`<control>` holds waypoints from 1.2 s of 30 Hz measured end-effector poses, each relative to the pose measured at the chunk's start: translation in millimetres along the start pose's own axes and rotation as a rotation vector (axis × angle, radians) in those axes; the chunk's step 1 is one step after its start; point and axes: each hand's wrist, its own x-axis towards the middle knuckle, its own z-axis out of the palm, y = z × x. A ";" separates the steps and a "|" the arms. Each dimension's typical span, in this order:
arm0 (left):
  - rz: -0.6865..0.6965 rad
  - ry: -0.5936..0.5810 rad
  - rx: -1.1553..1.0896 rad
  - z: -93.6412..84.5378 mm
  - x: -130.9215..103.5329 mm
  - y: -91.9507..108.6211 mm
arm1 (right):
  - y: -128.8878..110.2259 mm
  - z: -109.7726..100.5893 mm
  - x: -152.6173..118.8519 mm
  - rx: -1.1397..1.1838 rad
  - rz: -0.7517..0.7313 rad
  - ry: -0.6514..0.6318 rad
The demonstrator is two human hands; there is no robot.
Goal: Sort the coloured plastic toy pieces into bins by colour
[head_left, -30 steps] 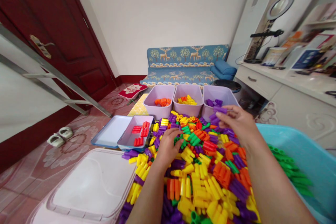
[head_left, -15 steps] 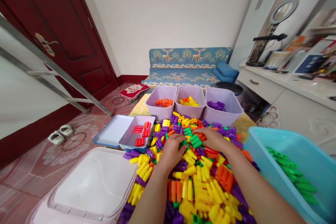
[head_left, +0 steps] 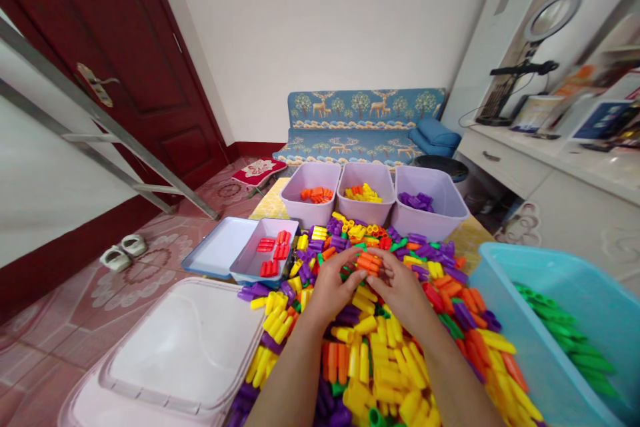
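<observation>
My left hand (head_left: 336, 285) and my right hand (head_left: 401, 284) meet over the middle of a heap of tube-shaped plastic building blocks (head_left: 395, 347). Between their fingertips is an orange block (head_left: 369, 263) made of joined tubes, with thumbs on the near side and fingers curled behind. A bit of green shows under my left fingers; whether that hand grips it too is unclear. Yellow, purple, orange, red and green blocks lie around both wrists.
Three lilac bins (head_left: 311, 213) stand behind the heap, holding sorted blocks. A small box (head_left: 240, 270) with red blocks and a white lid (head_left: 175, 340) lie left. A turquoise tub (head_left: 510, 293) with green blocks stands right. A blue sofa (head_left: 345, 140) is beyond.
My right hand has come left and closer to my left hand, and the orange block is now between them. The green blocks seen between the hands before are mostly covered.
</observation>
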 end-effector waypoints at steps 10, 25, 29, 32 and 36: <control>-0.061 0.010 -0.070 3.0 0.5 -4.6 | -0.6 0.5 -7.0 0.084 0.038 0.012; -0.092 0.100 0.094 1.0 1.6 -17.4 | -50.9 -63.4 67.3 -0.217 -0.118 0.069; -0.079 0.089 0.103 1.9 2.0 -18.1 | -43.2 -60.2 96.2 -0.148 -0.222 0.179; -0.082 0.083 0.104 1.9 2.1 -17.1 | -18.3 -42.3 102.4 -0.390 -0.202 0.076; -0.070 0.078 0.118 1.4 1.5 -17.7 | 5.1 -17.8 106.5 -0.566 -0.243 -0.057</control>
